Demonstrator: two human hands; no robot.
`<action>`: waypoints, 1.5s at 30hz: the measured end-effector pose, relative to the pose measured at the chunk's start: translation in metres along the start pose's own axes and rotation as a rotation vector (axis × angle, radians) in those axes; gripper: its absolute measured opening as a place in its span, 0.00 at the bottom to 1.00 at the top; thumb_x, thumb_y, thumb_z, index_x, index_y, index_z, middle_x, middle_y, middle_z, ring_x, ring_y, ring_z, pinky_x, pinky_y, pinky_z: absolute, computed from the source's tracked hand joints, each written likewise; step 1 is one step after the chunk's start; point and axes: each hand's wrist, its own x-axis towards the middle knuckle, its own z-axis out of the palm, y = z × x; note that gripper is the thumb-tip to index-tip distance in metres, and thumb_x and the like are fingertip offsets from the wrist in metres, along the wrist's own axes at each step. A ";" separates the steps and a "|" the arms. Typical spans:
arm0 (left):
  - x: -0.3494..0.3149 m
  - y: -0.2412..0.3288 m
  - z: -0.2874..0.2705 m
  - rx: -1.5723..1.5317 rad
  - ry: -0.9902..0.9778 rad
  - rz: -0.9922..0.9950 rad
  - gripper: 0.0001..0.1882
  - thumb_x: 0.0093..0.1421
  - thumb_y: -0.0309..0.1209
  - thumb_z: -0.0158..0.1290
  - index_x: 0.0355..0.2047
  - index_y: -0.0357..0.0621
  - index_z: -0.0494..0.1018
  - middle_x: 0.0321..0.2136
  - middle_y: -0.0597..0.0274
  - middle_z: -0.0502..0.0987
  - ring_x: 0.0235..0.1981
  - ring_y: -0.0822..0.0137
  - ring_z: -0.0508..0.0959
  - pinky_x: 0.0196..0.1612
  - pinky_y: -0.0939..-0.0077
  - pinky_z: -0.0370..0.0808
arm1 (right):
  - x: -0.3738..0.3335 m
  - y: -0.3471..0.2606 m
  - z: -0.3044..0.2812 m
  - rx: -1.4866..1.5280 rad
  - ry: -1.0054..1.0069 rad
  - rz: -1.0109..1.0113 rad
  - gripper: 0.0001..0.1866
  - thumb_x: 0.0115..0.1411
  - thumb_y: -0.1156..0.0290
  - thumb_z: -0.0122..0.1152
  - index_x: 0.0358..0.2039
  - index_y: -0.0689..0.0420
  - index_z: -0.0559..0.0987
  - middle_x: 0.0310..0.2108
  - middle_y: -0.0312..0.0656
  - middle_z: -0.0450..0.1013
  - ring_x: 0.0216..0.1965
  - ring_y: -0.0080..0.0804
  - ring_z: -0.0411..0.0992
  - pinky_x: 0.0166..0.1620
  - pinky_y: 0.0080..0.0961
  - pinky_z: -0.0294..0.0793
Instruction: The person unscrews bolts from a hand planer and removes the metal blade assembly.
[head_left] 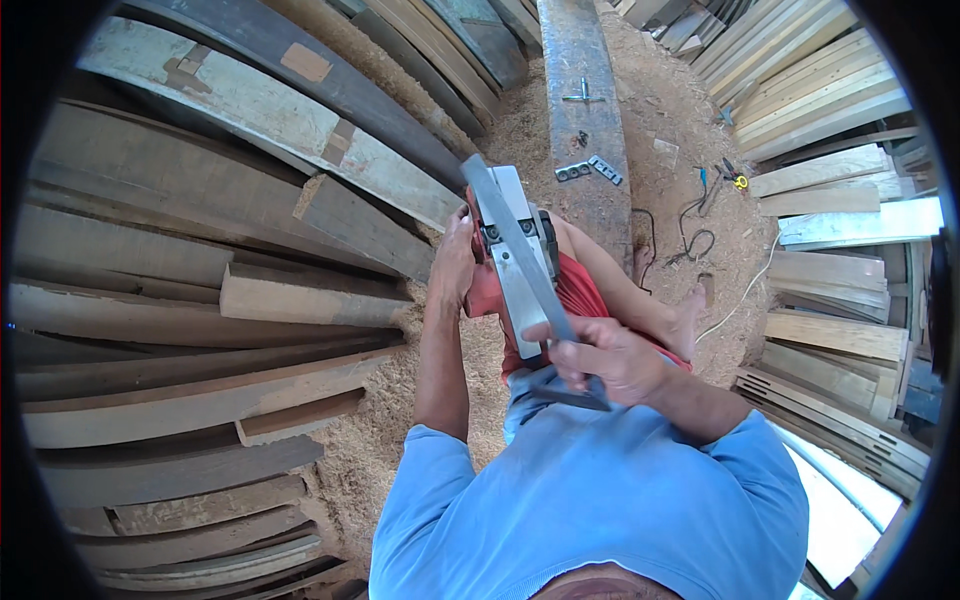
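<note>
An electric hand planer [517, 292] with a red body rests upside down at my lap, its pale metal sole facing up. My left hand [455, 258] is closed around the planer's red left side; the fingertips are partly hidden. A steel square [522, 245] with a long flat blade lies slantwise along the sole, its far end reaching past the planer's front. My right hand [612, 358] grips the square near its corner, close to my chest. The square's short arm is blurred there. Bolts show in the planer's cutter area, under the blade's edge.
Ahead, a worn plank [590, 215] carries a T-shaped wrench [583, 97], small dark parts and two metal pieces with holes [590, 170]. Yellow-handled pliers [738, 181] and dark cords [690, 240] lie on the sawdust floor at right. Stacked boards [130, 240] line both sides.
</note>
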 end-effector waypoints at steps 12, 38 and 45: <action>0.014 -0.012 -0.010 0.101 -0.030 -0.087 0.30 0.75 0.42 0.40 0.67 0.30 0.65 0.55 0.48 0.79 0.55 0.60 0.79 0.61 0.66 0.72 | 0.029 0.032 0.030 -0.563 0.069 -0.114 0.20 0.78 0.56 0.49 0.54 0.62 0.70 0.43 0.47 0.80 0.48 0.40 0.78 0.50 0.38 0.77; -0.001 0.002 0.006 -0.281 -0.021 -0.099 0.24 0.79 0.48 0.38 0.45 0.46 0.78 0.34 0.72 0.79 0.33 0.78 0.74 0.43 0.76 0.74 | 0.049 0.073 0.018 0.034 -0.105 0.426 0.15 0.78 0.53 0.49 0.51 0.51 0.66 0.41 0.42 0.79 0.34 0.28 0.82 0.40 0.32 0.87; 0.007 -0.013 0.004 -0.180 -0.006 -0.015 0.26 0.80 0.47 0.35 0.51 0.42 0.78 0.40 0.66 0.81 0.39 0.74 0.78 0.49 0.72 0.76 | 0.059 0.074 0.010 0.094 -0.183 0.413 0.15 0.78 0.53 0.50 0.49 0.51 0.65 0.40 0.42 0.77 0.34 0.27 0.82 0.44 0.34 0.88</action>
